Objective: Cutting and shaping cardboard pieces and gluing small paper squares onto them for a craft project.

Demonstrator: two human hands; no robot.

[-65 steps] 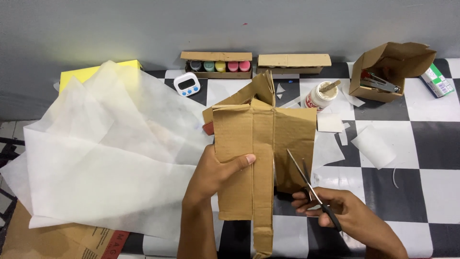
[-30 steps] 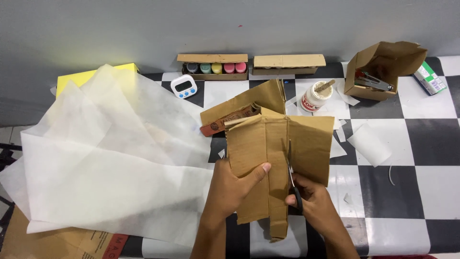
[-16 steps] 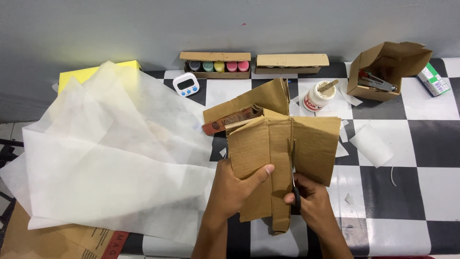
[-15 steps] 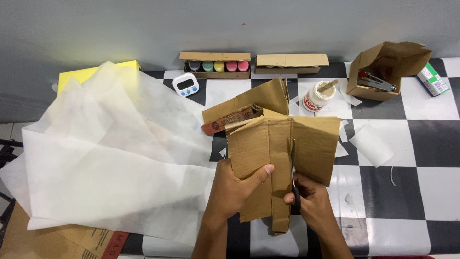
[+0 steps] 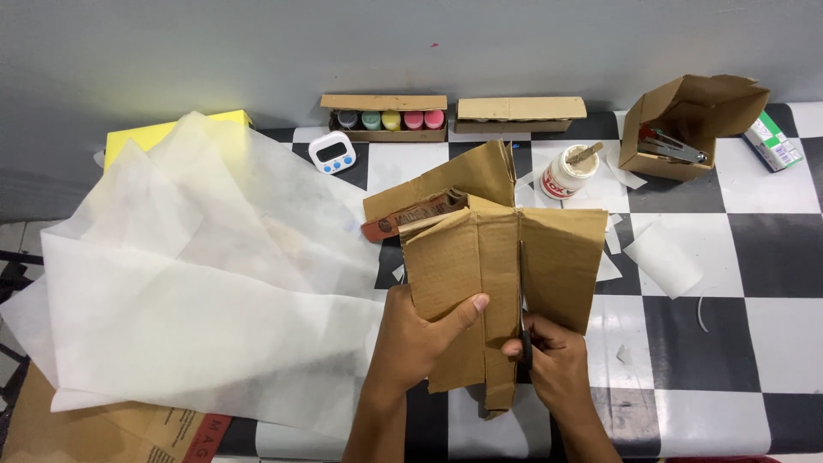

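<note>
- Large thin white tissue sheets (image 5: 197, 283) cover the left part of the black-and-white checkered worktop (image 5: 771, 257).
- The flat brown creased cardboard piece (image 5: 501, 283) is held upright above the worktop centre.
- The left hand (image 5: 420, 339) clamps its lower left edge, thumb on front.
- The right hand (image 5: 553, 364) is closed around thin metal scissors (image 5: 523, 300), whose blades stand in the cardboard.

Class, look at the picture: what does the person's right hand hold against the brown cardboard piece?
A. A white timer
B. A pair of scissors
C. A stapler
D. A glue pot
B: the right hand grips scissors whose blade runs up along the fold of the cardboard piece, which the left hand steadies.
</note>
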